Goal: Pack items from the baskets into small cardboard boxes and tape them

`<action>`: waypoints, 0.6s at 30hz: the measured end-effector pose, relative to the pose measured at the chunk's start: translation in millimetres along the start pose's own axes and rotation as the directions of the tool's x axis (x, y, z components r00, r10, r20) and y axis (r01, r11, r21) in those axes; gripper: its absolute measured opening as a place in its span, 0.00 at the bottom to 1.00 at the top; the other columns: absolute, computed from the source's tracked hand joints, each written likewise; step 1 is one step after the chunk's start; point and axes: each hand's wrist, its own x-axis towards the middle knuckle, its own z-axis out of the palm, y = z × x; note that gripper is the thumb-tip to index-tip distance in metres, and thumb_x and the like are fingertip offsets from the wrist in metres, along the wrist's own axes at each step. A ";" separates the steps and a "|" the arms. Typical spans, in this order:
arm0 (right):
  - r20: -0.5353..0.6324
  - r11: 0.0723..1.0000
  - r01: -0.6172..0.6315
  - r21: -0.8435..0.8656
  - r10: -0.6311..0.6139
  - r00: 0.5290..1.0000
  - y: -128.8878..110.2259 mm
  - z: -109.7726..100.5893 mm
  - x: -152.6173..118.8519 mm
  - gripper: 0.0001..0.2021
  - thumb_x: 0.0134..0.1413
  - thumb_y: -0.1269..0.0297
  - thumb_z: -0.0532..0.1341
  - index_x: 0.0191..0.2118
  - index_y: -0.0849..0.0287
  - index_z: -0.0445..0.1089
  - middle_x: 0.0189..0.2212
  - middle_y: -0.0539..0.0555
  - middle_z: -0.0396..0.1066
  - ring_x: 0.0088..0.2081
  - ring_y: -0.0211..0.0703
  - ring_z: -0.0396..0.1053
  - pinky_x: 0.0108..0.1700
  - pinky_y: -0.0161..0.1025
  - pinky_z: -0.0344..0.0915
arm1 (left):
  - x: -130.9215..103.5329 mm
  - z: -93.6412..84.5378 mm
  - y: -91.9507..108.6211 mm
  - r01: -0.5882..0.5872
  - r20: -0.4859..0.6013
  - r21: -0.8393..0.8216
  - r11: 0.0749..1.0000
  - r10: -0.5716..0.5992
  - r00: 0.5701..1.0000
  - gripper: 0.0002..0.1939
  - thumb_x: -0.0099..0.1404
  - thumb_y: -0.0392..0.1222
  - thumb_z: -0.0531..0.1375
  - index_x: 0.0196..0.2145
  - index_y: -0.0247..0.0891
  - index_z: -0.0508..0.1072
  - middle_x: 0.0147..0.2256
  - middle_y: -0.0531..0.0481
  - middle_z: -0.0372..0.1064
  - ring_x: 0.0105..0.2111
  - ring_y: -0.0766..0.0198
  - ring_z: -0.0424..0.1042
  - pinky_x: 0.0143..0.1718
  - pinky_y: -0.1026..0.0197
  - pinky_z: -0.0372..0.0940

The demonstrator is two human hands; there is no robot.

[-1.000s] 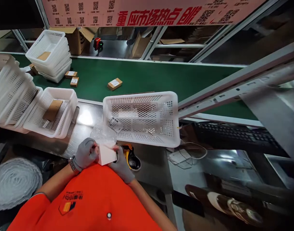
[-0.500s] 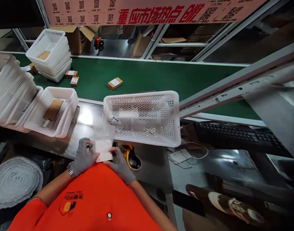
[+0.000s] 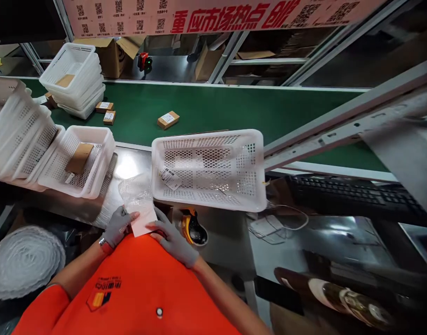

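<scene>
At the lower centre of the frame, the grey-gloved left hand (image 3: 120, 226) and grey-gloved right hand (image 3: 171, 237) hold a flat white rectangular piece (image 3: 144, 223), clear bubble wrap (image 3: 136, 190) at its upper end. Above and to the right sits a white perforated plastic basket (image 3: 209, 174) with a labelled item inside; small brown cardboard boxes (image 3: 168, 120) lie on the green belt (image 3: 234, 107) beyond.

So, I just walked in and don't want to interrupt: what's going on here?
The left hand and right hand, in grey gloves, hold a small white box near the waist, with clear bubble wrap just beyond it. Ahead, a printed label shows in a perforated white basket, and small brown boxes sit on the green belt.
</scene>
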 end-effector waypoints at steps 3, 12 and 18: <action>-0.117 0.992 -0.070 0.105 0.082 0.990 7.5 1.7 -2.5 0.14 0.69 0.46 0.68 0.44 0.51 0.80 0.69 0.60 0.71 0.67 0.58 0.73 0.68 0.57 0.70 | -4.9 -5.4 1.6 -0.051 0.095 -0.001 0.999 0.051 0.994 0.32 0.49 0.56 0.81 0.45 0.36 0.79 0.41 0.46 0.83 0.38 0.55 0.79 0.42 0.56 0.73; -0.364 0.998 -0.004 0.066 0.028 0.931 16.9 -3.4 42.1 0.16 0.64 0.46 0.70 0.50 0.49 0.84 0.51 0.57 0.82 0.53 0.54 0.78 0.61 0.55 0.75 | 8.8 -20.7 -13.3 0.072 0.278 -0.100 0.992 -0.042 0.960 0.33 0.45 0.55 0.78 0.46 0.35 0.85 0.47 0.35 0.85 0.57 0.34 0.80 0.57 0.39 0.76; -0.381 0.992 0.071 -0.102 -0.105 0.919 15.3 -6.4 51.5 0.12 0.71 0.51 0.64 0.40 0.47 0.83 0.40 0.56 0.82 0.43 0.53 0.78 0.51 0.54 0.78 | 11.9 -27.2 -16.0 0.061 0.301 -0.049 0.997 -0.044 0.953 0.30 0.44 0.58 0.78 0.40 0.36 0.84 0.44 0.36 0.85 0.56 0.34 0.81 0.57 0.37 0.77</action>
